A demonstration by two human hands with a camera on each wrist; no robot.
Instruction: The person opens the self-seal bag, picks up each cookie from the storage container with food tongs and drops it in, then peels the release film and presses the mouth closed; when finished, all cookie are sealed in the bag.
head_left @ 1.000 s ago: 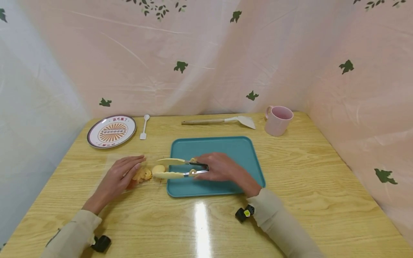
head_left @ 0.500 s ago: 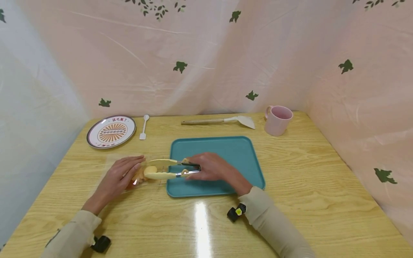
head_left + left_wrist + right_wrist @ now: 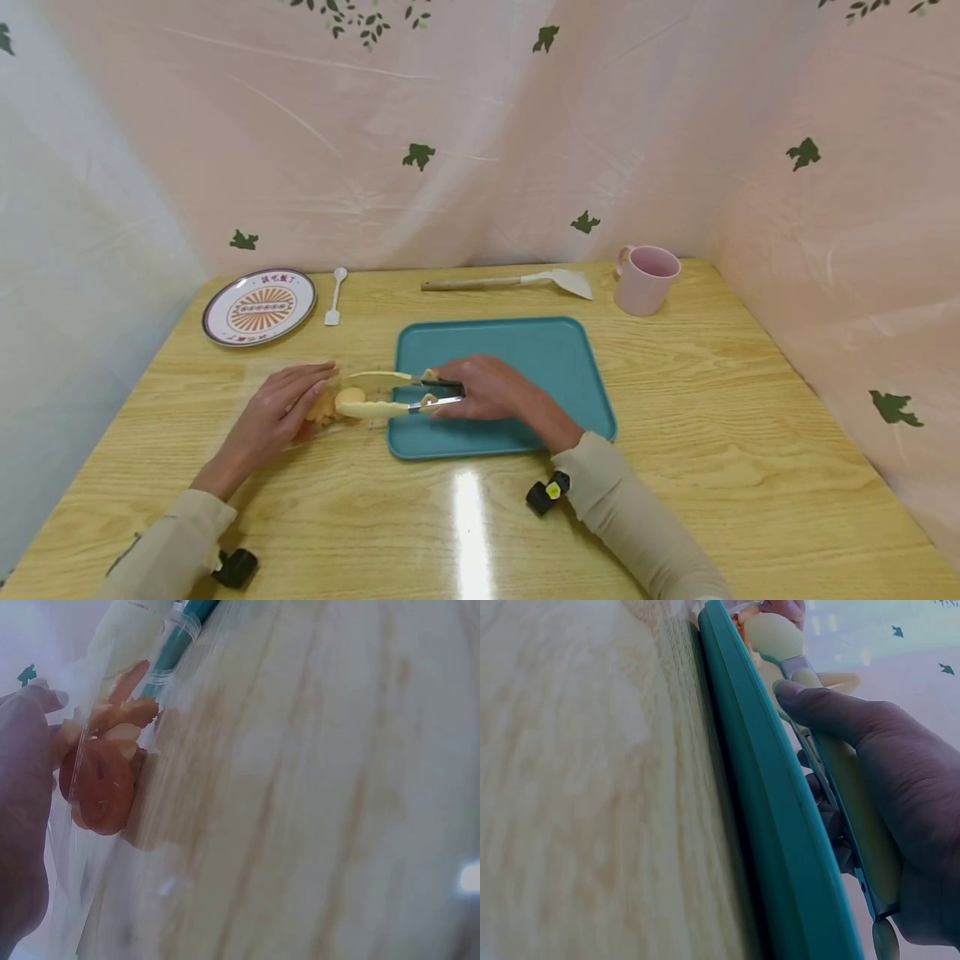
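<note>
My right hand (image 3: 487,387) grips a pair of cream-tipped tongs (image 3: 375,409) above the left part of the teal tray (image 3: 525,342). Between the spread tips lies a round pale-yellow piece (image 3: 351,396); whether they touch it is unclear. My left hand (image 3: 273,408) holds a clear plastic bag (image 3: 258,375) on the table, left of the tray. Orange-brown food pieces (image 3: 101,784) show through the film in the left wrist view, and the tongs reach in at the bag's right end. In the right wrist view, the thumb lies along the tongs' handle (image 3: 855,802).
At the back left are a patterned plate (image 3: 262,307) and a small white spoon (image 3: 337,296). A wooden-handled spatula (image 3: 555,279) lies behind the tray, and a pink mug (image 3: 647,282) stands to its right. Patterned cloth (image 3: 480,125) hangs around the table.
My right hand has moved left with the tongs, bringing their tips around the round yellow piece beside my left fingers. In the last half second both hands stay nearly still.
</note>
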